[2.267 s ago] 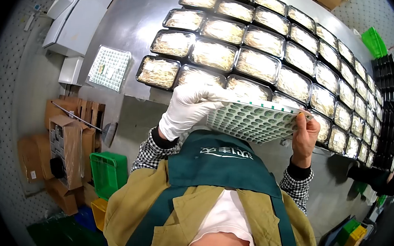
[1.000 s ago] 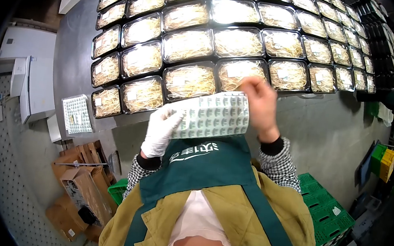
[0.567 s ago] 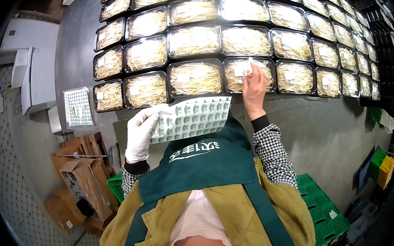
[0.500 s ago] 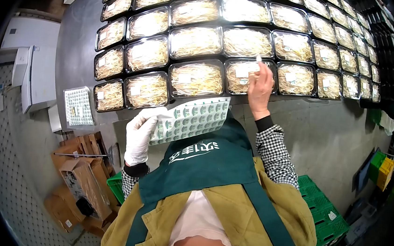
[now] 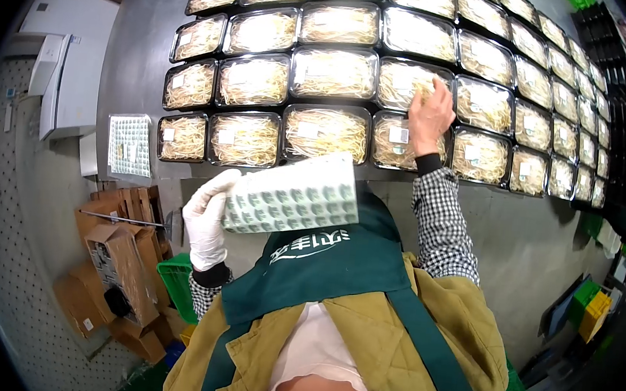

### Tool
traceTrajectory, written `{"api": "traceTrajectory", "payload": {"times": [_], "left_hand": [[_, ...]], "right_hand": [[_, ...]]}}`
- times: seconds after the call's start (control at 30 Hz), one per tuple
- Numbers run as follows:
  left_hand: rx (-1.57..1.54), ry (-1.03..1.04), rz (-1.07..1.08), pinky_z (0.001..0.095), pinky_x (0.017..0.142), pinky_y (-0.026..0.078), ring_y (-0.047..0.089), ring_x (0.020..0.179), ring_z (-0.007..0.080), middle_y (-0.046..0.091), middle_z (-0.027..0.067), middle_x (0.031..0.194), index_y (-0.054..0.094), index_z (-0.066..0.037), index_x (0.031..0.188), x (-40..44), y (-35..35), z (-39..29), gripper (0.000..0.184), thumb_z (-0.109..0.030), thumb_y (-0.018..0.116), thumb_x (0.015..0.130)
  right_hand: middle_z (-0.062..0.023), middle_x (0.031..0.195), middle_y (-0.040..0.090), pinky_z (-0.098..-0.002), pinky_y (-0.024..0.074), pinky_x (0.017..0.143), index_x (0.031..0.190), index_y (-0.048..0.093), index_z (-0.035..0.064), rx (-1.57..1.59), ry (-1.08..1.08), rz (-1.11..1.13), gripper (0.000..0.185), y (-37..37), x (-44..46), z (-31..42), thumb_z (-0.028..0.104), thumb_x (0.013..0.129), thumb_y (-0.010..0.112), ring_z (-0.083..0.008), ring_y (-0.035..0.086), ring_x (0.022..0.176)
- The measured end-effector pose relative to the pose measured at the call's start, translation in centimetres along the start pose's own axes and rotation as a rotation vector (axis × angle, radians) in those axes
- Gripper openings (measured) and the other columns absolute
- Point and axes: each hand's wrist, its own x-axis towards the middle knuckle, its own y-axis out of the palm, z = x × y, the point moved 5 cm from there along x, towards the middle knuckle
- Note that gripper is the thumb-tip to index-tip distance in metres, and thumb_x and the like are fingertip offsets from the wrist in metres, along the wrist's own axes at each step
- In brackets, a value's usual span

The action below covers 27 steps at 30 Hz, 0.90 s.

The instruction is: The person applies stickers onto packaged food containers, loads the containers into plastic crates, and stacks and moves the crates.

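Across the metal bench [image 5: 135,53], black trays of pale sprouts stand in close rows under clear, glossy covers. The left hand [image 5: 207,216], in a white glove, grips one end of a sheet of green-printed stickers [image 5: 290,201], which slants in front of the dark green apron [image 5: 337,261], near the bench's front edge. The right hand [image 5: 430,115] (bare, with a checked sleeve behind its dark cuff) is over a second-row tray [image 5: 401,80], fingers slightly bent; whether they touch the cover or pinch anything, I cannot tell. Its wrist crosses a front-row tray [image 5: 388,146] bearing a white label [image 5: 399,134]. Another printed sheet [image 5: 130,146] lies at the bench's left end.
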Motion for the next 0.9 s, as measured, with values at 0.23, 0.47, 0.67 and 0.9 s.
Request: {"api": "traceTrajectory", "payload": {"times": [0.23, 0.47, 0.67, 0.9], "left_hand": [[0.071, 0.187, -0.319, 0.0280, 0.089, 0.048, 0.061, 0.096, 0.0155, 0.064, 0.0105, 0.108, 0.061, 0.001, 0.108, 1.2, -6.8, -1.9, 0.023, 0.004, 0.059, 0.085], [0.020, 0.140, -0.075, 0.0257, 0.088, 0.048, 0.062, 0.093, 0.0121, 0.061, 0.0111, 0.117, 0.048, 0.002, 0.128, 5.2, -9.3, -3.8, 0.045, 0.005, 0.058, 0.084], [0.058, 0.007, 0.087, 0.0202, 0.071, 0.049, 0.062, 0.082, 0.0085, 0.068, 0.0096, 0.098, 0.056, -0.001, 0.119, 6.0, -9.4, -4.0, 0.036, -0.003, 0.064, 0.084], [0.147, 0.103, 0.206, 0.0189, 0.070, 0.048, 0.060, 0.081, 0.0069, 0.067, 0.0051, 0.098, 0.063, 0.000, 0.107, 6.6, -11.0, -3.8, 0.021, -0.003, 0.060, 0.087]], "right_hand": [[-0.0090, 0.108, 0.057, -0.0371, 0.0383, 0.090, 0.074, 0.064, 0.0070, 0.776, 0.186, 0.470, 0.014, -0.5, -9.5, 9.7, 0.020, 0.077, 0.068, -0.0278, 0.051, 0.103], [-0.0038, 0.098, 0.055, -0.0387, 0.0342, 0.083, 0.081, 0.061, 0.0109, 0.200, -0.109, 0.207, 0.012, 0.2, -14.3, 15.4, 0.017, 0.073, 0.068, -0.0244, 0.050, 0.097], [-0.0004, 0.088, 0.060, -0.0265, 0.0410, 0.076, 0.095, 0.058, 0.0026, 1.033, 0.545, 0.352, 0.014, 0.5, -14.6, 15.5, 0.016, 0.091, 0.056, -0.0108, 0.054, 0.083], [-0.0064, 0.093, 0.067, -0.0216, 0.0461, 0.074, 0.101, 0.063, -0.0041, 1.480, 0.560, 0.751, 0.019, -4.9, -13.2, 25.8, 0.011, 0.089, 0.061, -0.0077, 0.059, 0.082]]}}
